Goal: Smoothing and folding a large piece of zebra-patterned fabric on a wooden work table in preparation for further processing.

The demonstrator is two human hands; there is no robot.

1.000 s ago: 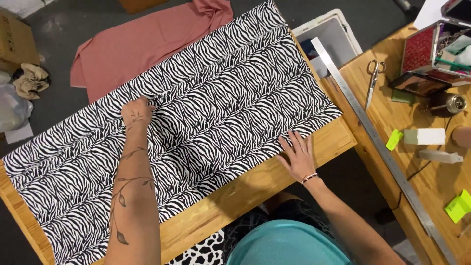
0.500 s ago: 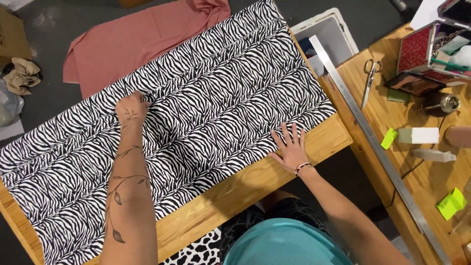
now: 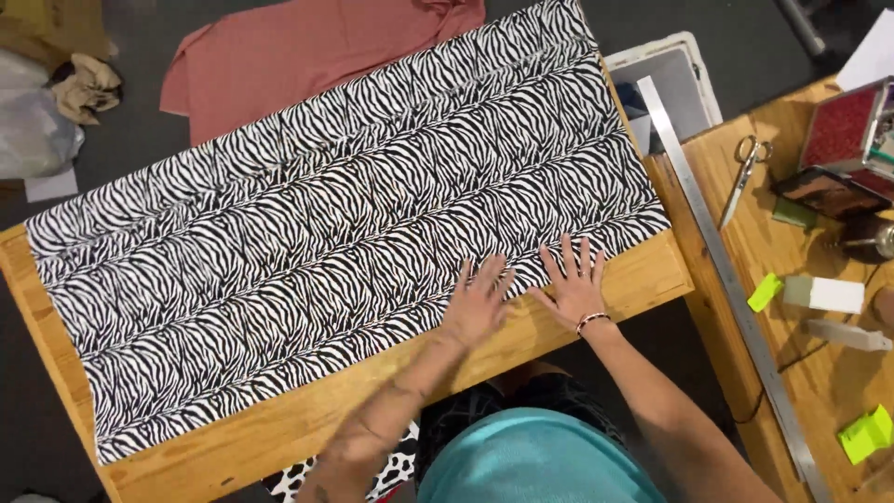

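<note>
Fabric [image 3: 326,242], zebra-striped, spread flat over wooden table [image 3: 279,433], covering most of it. Left hand [image 3: 478,303] and right hand [image 3: 573,284] side by side at its near edge, palms down, fingers spread, gripping nothing. Metal ruler [image 3: 722,270] and scissors [image 3: 742,172] on the side table to the right.

Floor [image 3: 140,37] was dark grey, matte. Wooden desk [image 3: 279,428] ran diagonally across centre; second wooden desk [image 3: 819,373] sat on the right, a long metal ruler [image 3: 726,270] along its left edge. White plastic bin [image 3: 670,74] stood on the floor between them, far side. Pink cloth [image 3: 317,42] lay on the far floor. Light was even, soft shadows.
</note>
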